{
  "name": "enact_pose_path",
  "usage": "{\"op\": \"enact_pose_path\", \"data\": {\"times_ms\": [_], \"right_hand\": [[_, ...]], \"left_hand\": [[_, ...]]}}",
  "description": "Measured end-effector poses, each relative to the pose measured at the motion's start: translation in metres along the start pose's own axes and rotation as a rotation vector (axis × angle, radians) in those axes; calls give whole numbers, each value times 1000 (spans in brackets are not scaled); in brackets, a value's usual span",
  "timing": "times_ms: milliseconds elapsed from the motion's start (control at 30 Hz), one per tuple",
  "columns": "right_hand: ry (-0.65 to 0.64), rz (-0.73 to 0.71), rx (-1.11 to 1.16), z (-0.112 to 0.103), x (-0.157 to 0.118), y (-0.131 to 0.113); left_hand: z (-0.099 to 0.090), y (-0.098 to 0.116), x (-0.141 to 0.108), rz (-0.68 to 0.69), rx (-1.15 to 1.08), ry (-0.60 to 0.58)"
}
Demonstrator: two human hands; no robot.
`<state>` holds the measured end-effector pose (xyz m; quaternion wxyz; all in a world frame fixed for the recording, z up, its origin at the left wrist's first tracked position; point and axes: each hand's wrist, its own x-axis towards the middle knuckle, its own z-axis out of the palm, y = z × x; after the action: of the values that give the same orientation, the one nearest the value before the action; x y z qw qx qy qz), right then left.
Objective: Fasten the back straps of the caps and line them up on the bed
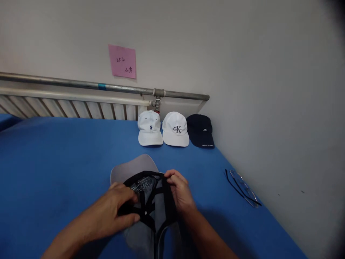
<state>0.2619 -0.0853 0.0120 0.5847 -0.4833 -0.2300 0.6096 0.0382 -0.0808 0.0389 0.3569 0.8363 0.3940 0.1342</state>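
Observation:
A grey baseball cap point(161, 207) is held with its inside facing me, its brim point(133, 168) pointing away. Black seam tape, a black sweatband and the back of some stitching show inside the crown. My left hand point(118, 207) grips the cap's left edge, fingers reaching inside and thumb across the opening. On the far right edge, my right hand point(179, 189) pinches the sweatband between thumb and fingers. Beyond them stand a white cap with a small dark logo point(150, 126), a white cap with CK letters point(175, 128) and a dark navy cap point(199, 130), brims toward me.
The caps rest on a blue-covered surface point(67, 162). Eyeglasses point(244, 189) lie near its right edge by the wall. Behind run a metal pipe point(129, 89) and a white radiator point(88, 109). A pink note point(122, 61) with handwriting sticks to the wall.

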Motion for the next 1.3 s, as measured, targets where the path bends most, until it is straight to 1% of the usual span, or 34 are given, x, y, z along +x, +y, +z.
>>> {"op": "enact_pose_path", "data": {"times_ms": [67, 167, 233, 300, 367, 433, 500, 533, 600, 667, 733, 767, 833, 933, 1000, 1033, 1067, 1133, 1167, 1200, 1267, 1300], "right_hand": [[19, 6, 66, 3, -3, 2], [34, 42, 152, 8, -8, 3], [36, 51, 186, 10, -12, 1], [37, 47, 221, 9, -15, -4], [44, 20, 248, 7, -18, -8], [46, -23, 246, 4, -19, -12], [36, -66, 221, 2, -19, -14], [32, -83, 208, 1, -19, -15], [41, -117, 198, 3, -19, -16], [61, -125, 196, 6, -19, -15], [71, -118, 180, 9, -18, -11], [69, -116, 161, 10, -16, -9], [61, -131, 92, 10, -12, -4], [69, -200, -127, 5, -4, -4], [98, -308, -334, -2, -5, -11], [112, -404, -436, -7, -9, -14], [128, -527, -525, -13, -14, -17], [110, -781, -689, -28, -32, -18], [87, -864, -775, -36, -41, -14], [35, -932, -878, -45, -51, -7], [-134, -1062, -1121, -59, -66, 12], [-165, -1132, -1213, -65, -72, 23]], "left_hand": [[1, 8, 0, 30, 3, -12], [2, 22, 0, 97, 19, 5], [6, 24, 2, 128, 25, -12], [18, 15, 5, 152, 55, -68], [34, -4, 10, 203, 132, -38], [48, -24, 15, 234, 158, -11], [54, -35, 18, 248, 211, -4], [53, -36, 19, 236, 244, -3], [43, -27, 18, 183, 283, -17], [28, -13, 15, 100, 241, -38], [12, -3, 11, 2, 189, -3], [6, -2, 9, -45, 181, 14], [-3, -3, 5, -96, 180, 57], [-7, -9, 2, -95, 179, 77], [-7, -9, 1, -81, 194, 52], [-6, -8, 1, -77, 207, 37], [-6, -6, 0, -74, 221, 27], [-5, -2, -1, -61, 241, 22], [-5, -1, -2, -52, 250, 23], [-4, -1, -2, -48, 260, 24], [-2, -3, -4, -53, 274, 18], [-1, -5, -4, -58, 270, 18]]}}
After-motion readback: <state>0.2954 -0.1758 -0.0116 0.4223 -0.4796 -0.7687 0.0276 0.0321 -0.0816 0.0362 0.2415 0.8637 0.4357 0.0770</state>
